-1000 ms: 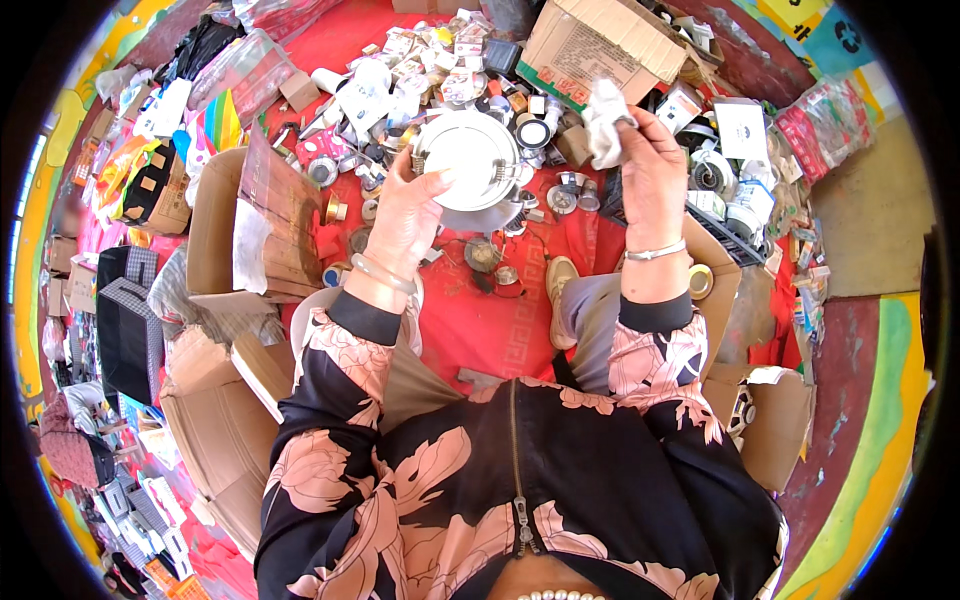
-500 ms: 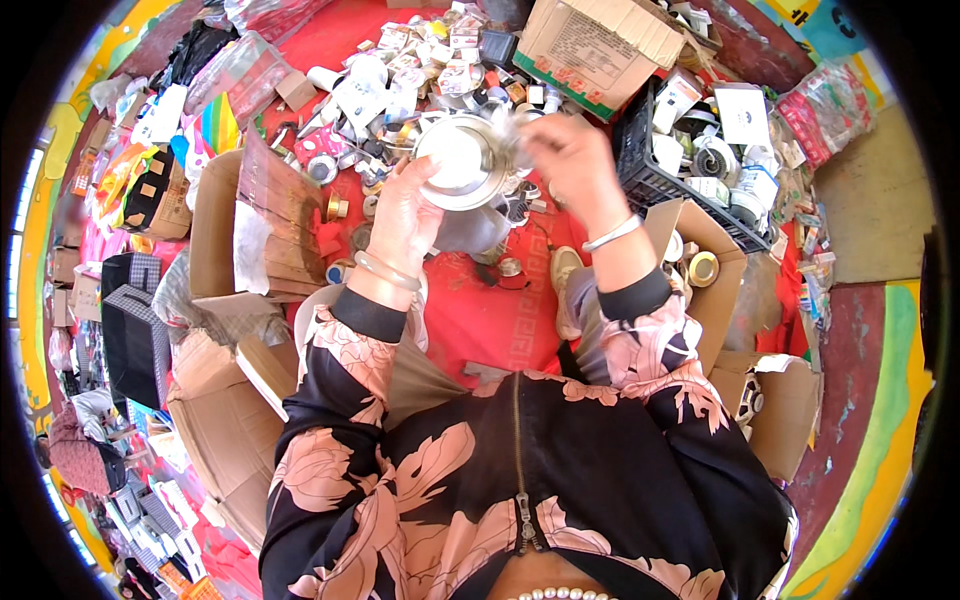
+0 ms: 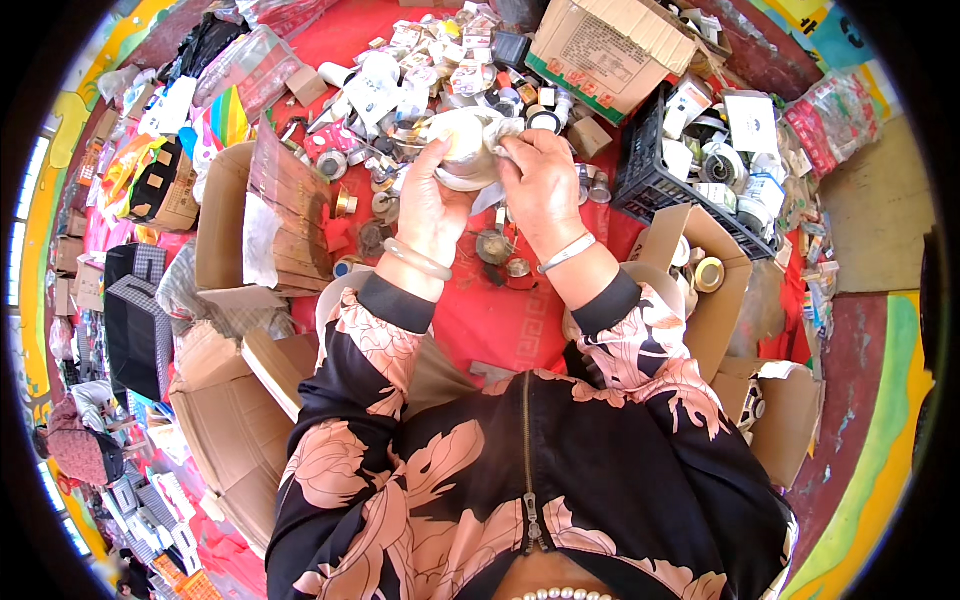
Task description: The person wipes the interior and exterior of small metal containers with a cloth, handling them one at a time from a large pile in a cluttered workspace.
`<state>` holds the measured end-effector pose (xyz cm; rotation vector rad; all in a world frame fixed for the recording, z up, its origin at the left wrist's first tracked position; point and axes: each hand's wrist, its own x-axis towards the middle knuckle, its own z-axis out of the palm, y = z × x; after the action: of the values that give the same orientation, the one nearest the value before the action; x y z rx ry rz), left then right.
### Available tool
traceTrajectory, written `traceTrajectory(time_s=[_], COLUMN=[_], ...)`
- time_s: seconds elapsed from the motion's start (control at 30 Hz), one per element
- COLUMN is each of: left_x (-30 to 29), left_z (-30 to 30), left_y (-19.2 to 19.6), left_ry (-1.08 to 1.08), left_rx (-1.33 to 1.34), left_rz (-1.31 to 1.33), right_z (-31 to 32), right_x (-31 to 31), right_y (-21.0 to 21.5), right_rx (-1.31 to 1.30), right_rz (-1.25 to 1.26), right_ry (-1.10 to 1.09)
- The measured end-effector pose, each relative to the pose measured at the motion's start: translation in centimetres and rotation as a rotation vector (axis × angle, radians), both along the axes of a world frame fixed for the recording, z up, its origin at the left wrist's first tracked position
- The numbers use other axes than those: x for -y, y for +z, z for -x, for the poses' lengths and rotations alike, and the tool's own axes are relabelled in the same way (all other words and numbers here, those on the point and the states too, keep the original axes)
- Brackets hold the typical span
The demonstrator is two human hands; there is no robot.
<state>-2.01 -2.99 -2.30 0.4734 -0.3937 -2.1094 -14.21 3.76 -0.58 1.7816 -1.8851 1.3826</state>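
Note:
In front of me, above the red floor cloth, I hold up a round downlight with a pale face and a shiny silver rim. My left hand grips its left edge, thumb over the face. My right hand is closed at its right side, pinching a crumpled whitish scrap, cloth or thin plastic, against the rim. The fingertips partly hide this scrap. Beyond my hands lies a heap of small boxes and lamp parts. Loose round fittings lie on the cloth below my hands.
Open cardboard boxes stand at my left and right, the right one holding round fittings. Farther right is a black plastic crate full of lamps, with a large carton behind it. Another person is at the far left.
My right hand has come down and in against the downlight's rim with the whitish scrap. The downlight has tilted, and my left hand has shifted slightly right.

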Motion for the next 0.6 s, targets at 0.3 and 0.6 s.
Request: traceTrajectory(time_s=[0.3, 0.6], left_x=[-0.8, -1.4], left_z=[0.5, 1.2], left_y=[0.6, 1.1], left_ry=[0.074, -0.008], left_rx=[0.051, 0.119], left_rz=[-0.006, -0.023], right_z=[-1.4, -2.2], right_x=[-0.6, -0.3], right_y=[-0.3, -0.8], right_rx=[-0.143, -0.169], right_rz=[-0.160, -0.343], right_ry=[-0.050, 0.134])
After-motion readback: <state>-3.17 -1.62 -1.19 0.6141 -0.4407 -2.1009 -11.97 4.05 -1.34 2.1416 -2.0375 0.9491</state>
